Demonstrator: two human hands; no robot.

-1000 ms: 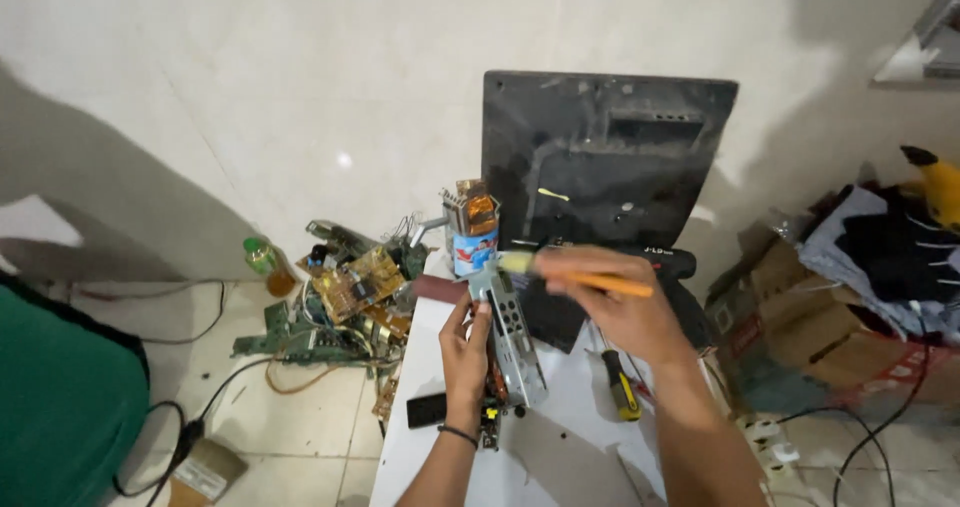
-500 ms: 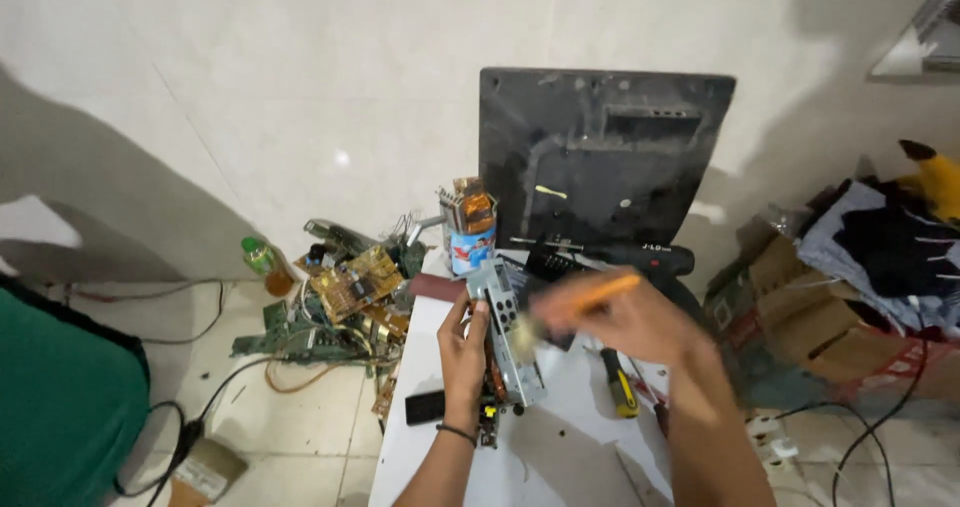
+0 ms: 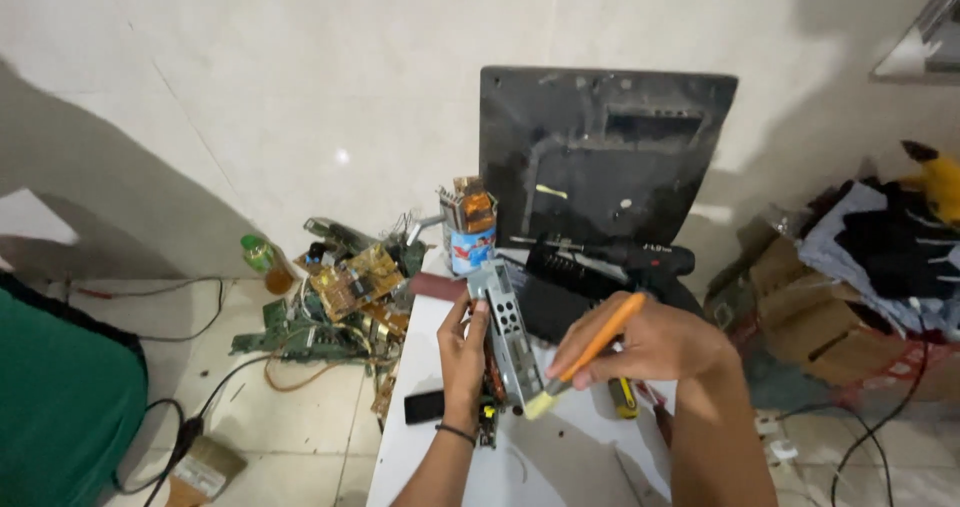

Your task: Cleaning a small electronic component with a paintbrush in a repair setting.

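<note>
We hold the bracket (image 3: 508,332) upright over the worktop (image 3: 560,467) w/ left hand (image 3: 463,352), fingers clamped on its edge so its face is exposed, while right hand (image 3: 655,342), fingers pinched on the brush (image 3: 588,352), puts bristles at the bracket's lower end.

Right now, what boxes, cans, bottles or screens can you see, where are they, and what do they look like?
Monitor: leaning on the wall behind the table, its flat black rectangular back showing.
Can: at the table's far edge, round, blue and white label, stuffed with parts.
Bottle: on the floor by the wall, small, green top, amber liquid.
Cardboard box: on the floor at right, brown, under clothes.
</note>
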